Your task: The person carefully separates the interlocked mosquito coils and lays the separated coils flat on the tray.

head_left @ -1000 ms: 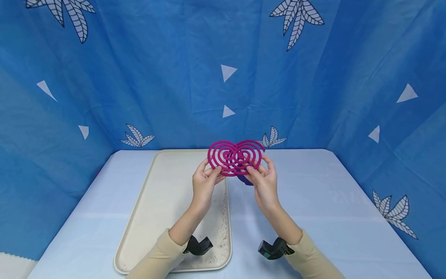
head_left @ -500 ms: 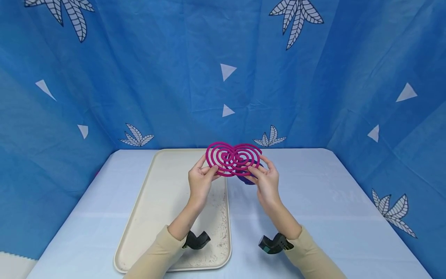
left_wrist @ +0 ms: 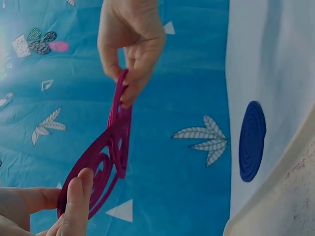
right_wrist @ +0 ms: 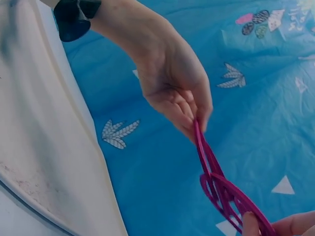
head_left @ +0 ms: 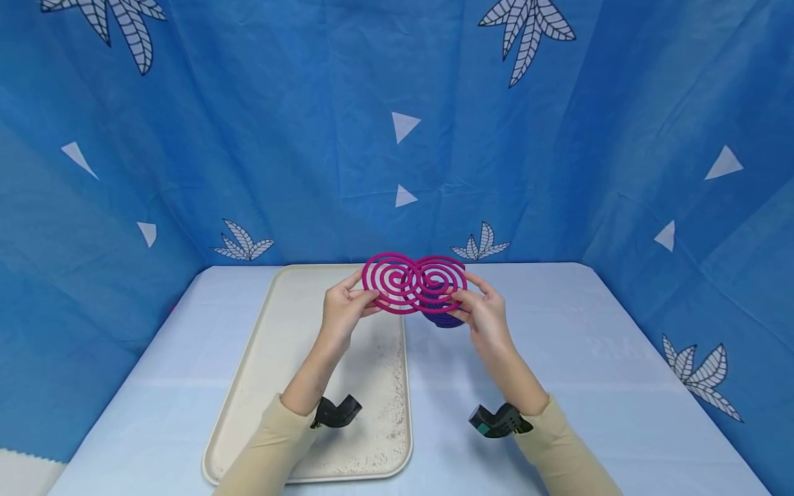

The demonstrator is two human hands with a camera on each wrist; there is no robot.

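Two pink spiral mosquito coils are held up in the air, interlocked where they meet in the middle. My left hand [head_left: 342, 310] pinches the outer edge of the left coil [head_left: 395, 277] between thumb and fingers. On the other side, my right hand [head_left: 486, 311] pinches the edge of the right coil [head_left: 436, 280]. Both wrist views show the pair edge-on, with the rings twisted out of one plane. Lying flat on the table behind them is a dark blue coil [left_wrist: 252, 142], partly hidden by the pink ones in the head view.
A cream tray [head_left: 248, 386] with a speckled right side lies under my left arm. The table [head_left: 595, 386] has a pale cloth. Blue curtains [head_left: 279, 138] with leaf prints stand behind and at both sides. A black wrist camera [head_left: 338, 412] sits on each wrist.
My hands have moved apart, left hand leftward and right hand rightward. The pink coils overlap less than before, and more of the dark blue coil shows behind them.
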